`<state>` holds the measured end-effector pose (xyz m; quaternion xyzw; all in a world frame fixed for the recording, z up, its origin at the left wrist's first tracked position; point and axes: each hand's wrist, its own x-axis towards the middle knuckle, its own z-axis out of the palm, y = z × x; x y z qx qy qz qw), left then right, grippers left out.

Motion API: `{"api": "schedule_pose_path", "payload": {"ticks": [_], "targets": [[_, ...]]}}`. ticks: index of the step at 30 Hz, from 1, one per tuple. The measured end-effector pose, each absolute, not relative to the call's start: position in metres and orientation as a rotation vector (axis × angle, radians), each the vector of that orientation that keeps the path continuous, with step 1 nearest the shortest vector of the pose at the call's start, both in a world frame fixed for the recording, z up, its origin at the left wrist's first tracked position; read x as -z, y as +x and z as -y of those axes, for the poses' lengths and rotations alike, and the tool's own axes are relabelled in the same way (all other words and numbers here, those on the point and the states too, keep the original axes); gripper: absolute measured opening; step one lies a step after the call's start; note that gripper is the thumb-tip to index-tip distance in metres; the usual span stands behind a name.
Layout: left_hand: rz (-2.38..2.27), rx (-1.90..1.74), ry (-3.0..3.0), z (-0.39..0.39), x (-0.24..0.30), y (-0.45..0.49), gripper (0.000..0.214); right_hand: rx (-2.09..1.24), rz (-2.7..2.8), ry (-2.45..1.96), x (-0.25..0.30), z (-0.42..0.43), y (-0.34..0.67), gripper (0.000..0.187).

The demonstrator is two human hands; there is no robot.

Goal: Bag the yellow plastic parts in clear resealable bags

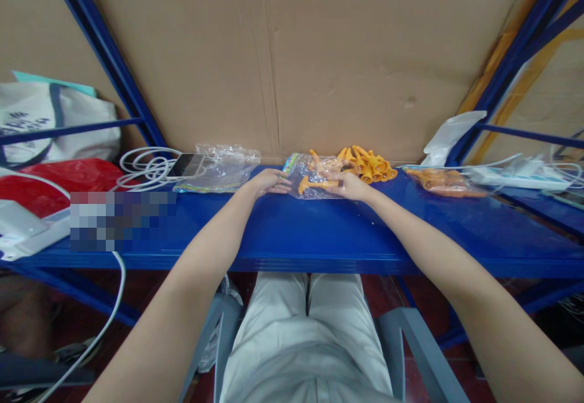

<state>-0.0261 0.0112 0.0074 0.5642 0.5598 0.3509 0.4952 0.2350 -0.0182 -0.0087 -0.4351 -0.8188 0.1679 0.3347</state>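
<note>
My left hand (272,182) is at the left edge of a clear plastic bag (295,165) with a colourful printed end, its fingers closed on that edge. An orange plastic toy hammer (314,184) lies level across the bag, head to the left. Whether it is inside the bag or on top, I cannot tell. My right hand (350,187) grips the hammer by its handle end. Just behind the right hand, a heap of orange plastic pieces (371,167) with hollow ends rests on the blue table (310,232).
Left of my hands lie more clear bags (221,175), a coiled white cable (148,168) and a red bag (82,178). On the right are a filled bag of orange pieces (444,182) and a white power strip (524,175). Cardboard (342,56) stands behind the table.
</note>
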Motion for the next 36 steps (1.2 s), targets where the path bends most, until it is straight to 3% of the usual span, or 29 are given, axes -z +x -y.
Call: {"api": "schedule_pose_path", "payload": {"ticks": [7,11,14,18,23,36], "targets": [[-1.336,-0.900,1.335,-0.011,-0.010,-0.025,0.037,-0.817,1.978,-1.266,0.009,0.023,0.234,0.062],[-1.361,-0.949,1.299,-0.008,-0.013,-0.024,0.043,-0.820,1.860,-1.381,0.008,0.026,0.231,0.062],[-1.384,-0.936,1.276,-0.007,-0.015,-0.025,0.035,-0.831,1.740,-1.459,0.007,0.028,0.229,0.067],[-1.374,-0.920,1.265,-0.009,-0.015,-0.026,0.024,-0.974,1.702,-1.326,0.007,0.029,0.229,0.058],[-1.263,-0.913,1.281,-0.012,-0.011,-0.027,0.033,-1.142,1.797,-1.193,0.005,0.032,0.231,0.057],[-1.000,-0.827,1.209,-0.017,-0.007,-0.031,0.043,-1.056,1.876,-1.078,0.013,0.023,0.230,0.045]]}}
